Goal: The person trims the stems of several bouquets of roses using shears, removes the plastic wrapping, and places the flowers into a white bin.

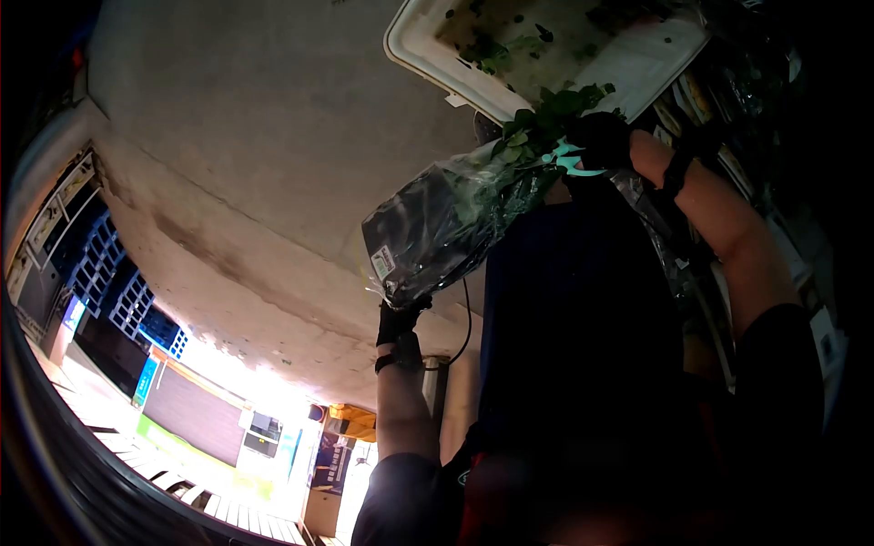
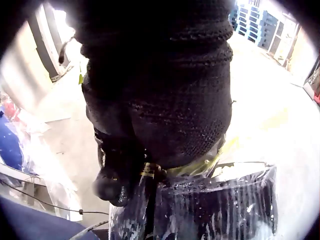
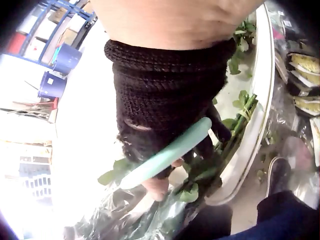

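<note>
My left hand [image 1: 401,318], in a black glove, grips the gathered end of a clear plastic bag [image 1: 423,223] with a small white label. In the left wrist view its thumb lies against the dark, shiny plastic [image 2: 220,205]. My right hand [image 1: 608,141], in a black glove with bare fingertips, holds a mint-green-handled cutting tool [image 3: 170,156]; its blades are hidden. Green leafy stems [image 1: 544,123] sit at the bag's far end, right by this hand. In the right wrist view, leaves [image 3: 190,192] and crumpled plastic lie just under the fingers.
A white tub [image 1: 583,100] with loose leaves stands ahead. In it, banded green stems [image 3: 243,117] lie near the rim. Packaged goods [image 3: 305,65] and plastic are to the right. Blue crates [image 1: 96,264] stand far left, and a shoe [image 3: 278,175] shows by the tub.
</note>
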